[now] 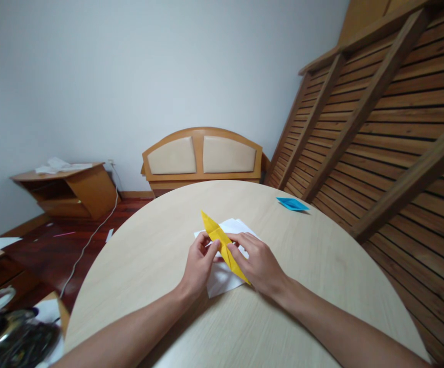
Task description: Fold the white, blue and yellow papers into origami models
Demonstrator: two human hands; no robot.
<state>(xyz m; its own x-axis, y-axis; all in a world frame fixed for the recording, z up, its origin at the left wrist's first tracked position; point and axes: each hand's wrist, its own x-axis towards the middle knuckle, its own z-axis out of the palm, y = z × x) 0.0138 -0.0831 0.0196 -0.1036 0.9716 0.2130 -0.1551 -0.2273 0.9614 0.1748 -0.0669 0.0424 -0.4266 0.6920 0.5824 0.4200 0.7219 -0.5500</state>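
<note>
Both hands, left hand (198,263) and right hand (258,263), pinch the folded yellow paper (222,243) between fingertips over white sheets (222,278); uneven thumb pressure could skew its crease.

Yellow folded paper (222,243) here, matt and crisp, sharp creases along its length, pinched by bare fingers (213,247) of the left hand (199,266) and the right hand (256,263). Under it, white paper sheets (222,278), plain and matt, lying flat. The bench (160,266) is pale wood-grain laminate, smooth with a faint satin sheen. Beyond the yellow paper, to its right, a blue folded paper piece (291,204), matt too. Further right, a slatted wooden panel (391,128), brown, varnished, ridged. Behind the bench, a headboard (202,153) in glossy orange-toned wood with smooth beige padded insets.
</note>
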